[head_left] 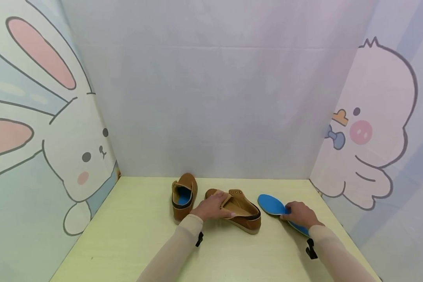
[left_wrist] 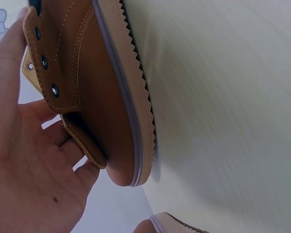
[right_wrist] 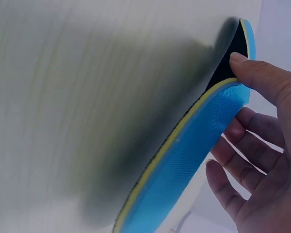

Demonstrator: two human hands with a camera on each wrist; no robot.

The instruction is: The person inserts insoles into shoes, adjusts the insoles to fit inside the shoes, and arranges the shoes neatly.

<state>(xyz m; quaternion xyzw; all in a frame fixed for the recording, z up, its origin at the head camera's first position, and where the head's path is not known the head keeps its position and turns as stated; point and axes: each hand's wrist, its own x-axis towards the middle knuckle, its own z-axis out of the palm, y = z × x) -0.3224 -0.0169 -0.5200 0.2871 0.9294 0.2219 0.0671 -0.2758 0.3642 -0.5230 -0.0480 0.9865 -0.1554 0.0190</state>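
Note:
A brown lace-up shoe [head_left: 248, 225] without laces stands sideways on the table, its toe toward the left. My left hand [head_left: 212, 207] holds it by the upper near the tongue [left_wrist: 85, 141], fingers tucked around the tongue and thumb along the eyelet flap. Inside, a tan lining shows. To its right, my right hand [head_left: 300, 214] pinches a blue insole [head_left: 270, 203] at mid-length. The thumb presses its black underside, and the fingers lie against the blue face. In the right wrist view the insole [right_wrist: 184, 155] is bent at the pinch, its yellow edge showing.
A matching brown shoe [head_left: 188, 181] stands left of the held one, toe pointing away, with a blue insole [head_left: 184, 196] inside. The pale yellow table [head_left: 127, 235] ends at a grey back curtain [head_left: 211, 117]. Cartoon-printed panels flank both sides.

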